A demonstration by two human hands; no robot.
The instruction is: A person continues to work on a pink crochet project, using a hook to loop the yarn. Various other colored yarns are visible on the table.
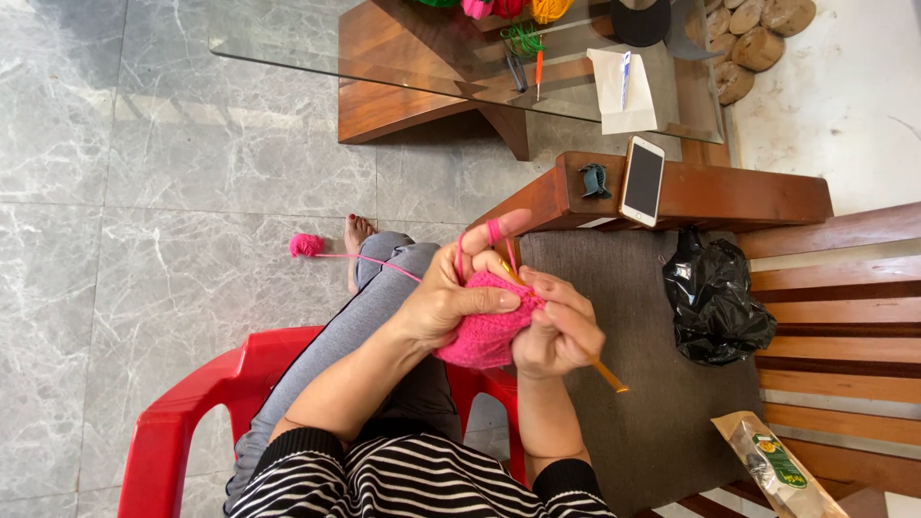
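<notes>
My left hand (451, 293) grips a bright pink crocheted piece (484, 336), thumb pressed on its top, with pink yarn wound around the raised index finger. My right hand (556, 331) holds a yellow crochet hook (604, 372) whose tip is in the pink piece; the handle sticks out to the lower right. A pink strand runs from my left hand across my knee to a small pink yarn ball (307, 246) on the grey floor.
I sit on a red plastic chair (201, 403). A wooden bench arm (729, 192) holds a white phone (643, 179) and a dark clip (595, 180). A black plastic bag (715, 297) and a snack packet (777, 465) lie on the bench. A glass table (432, 48) holds yarn, scissors, paper.
</notes>
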